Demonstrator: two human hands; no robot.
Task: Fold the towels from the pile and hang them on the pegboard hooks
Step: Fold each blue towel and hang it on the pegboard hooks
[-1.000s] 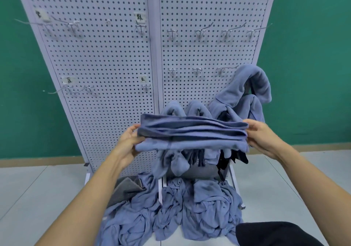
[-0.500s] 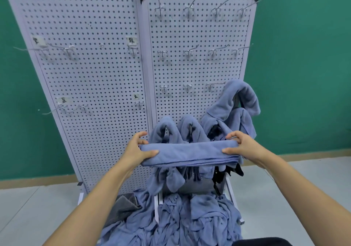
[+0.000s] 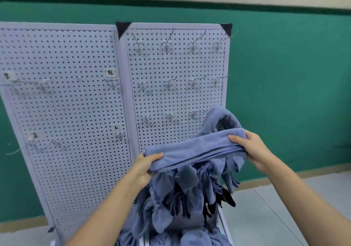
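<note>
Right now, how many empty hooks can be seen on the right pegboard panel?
11: four in the top row, four in the middle row, three in the third row. Hanging towels may hide more below and to the right.

1. We are identifying two bare limbs: the left forearm (image 3: 106, 211) and the right forearm (image 3: 303, 198), both running uncovered from wrist to the edge of view.
2. We are recording the left hand (image 3: 146, 167) and the right hand (image 3: 252, 150) as bare, fingers and thumbs exposed.
3. We are reading each forearm as smooth, tapering toward the wrist.
</note>
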